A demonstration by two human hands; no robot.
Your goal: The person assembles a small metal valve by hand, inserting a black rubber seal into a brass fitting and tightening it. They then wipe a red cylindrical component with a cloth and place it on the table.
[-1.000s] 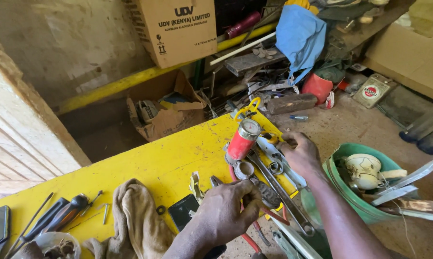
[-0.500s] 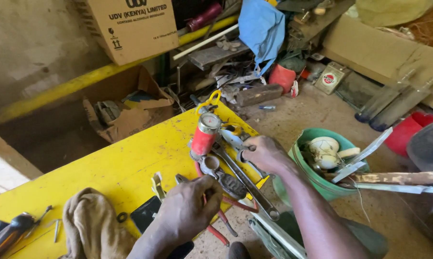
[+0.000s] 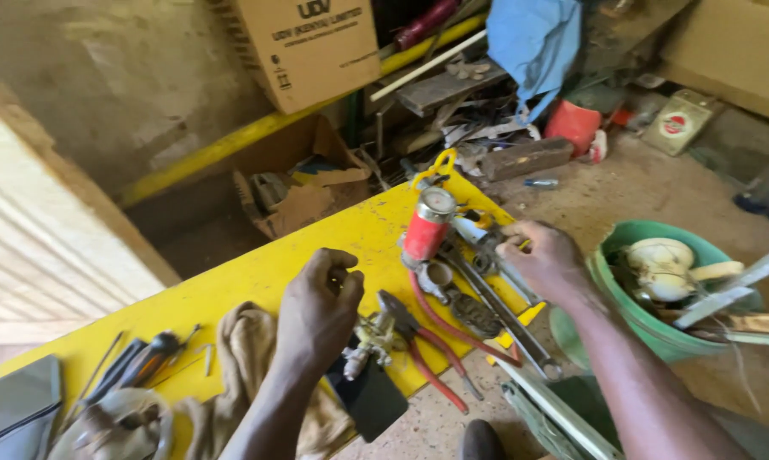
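My left hand (image 3: pixel 321 311) hovers over the yellow board (image 3: pixel 248 273) with its fingers curled shut; nothing shows in it. Just right of it lie a small brass fitting (image 3: pixel 369 342) and red-handled pliers (image 3: pixel 418 341). My right hand (image 3: pixel 542 260) is closed on a grey metal tool (image 3: pixel 493 247) at the board's right end. That tool lies beside a red canister with a round gauge (image 3: pixel 425 226) on top. A long wrench (image 3: pixel 508 319) and a red hose (image 3: pixel 440 319) lie below the canister.
A dirty rag (image 3: pixel 244 341), screwdrivers (image 3: pixel 137 362) and a black flat object (image 3: pixel 372 396) lie on the board's near part. A green basin (image 3: pixel 627 311) with white parts stands at right. Behind are a cardboard box (image 3: pixel 308 43), blue cloth (image 3: pixel 533 38), red cup (image 3: pixel 572 126) and scrap.
My left hand has lifted off the tools by the pliers and moved left, fingers curling in. My right hand stays on the tools by the canister. The view has shifted.
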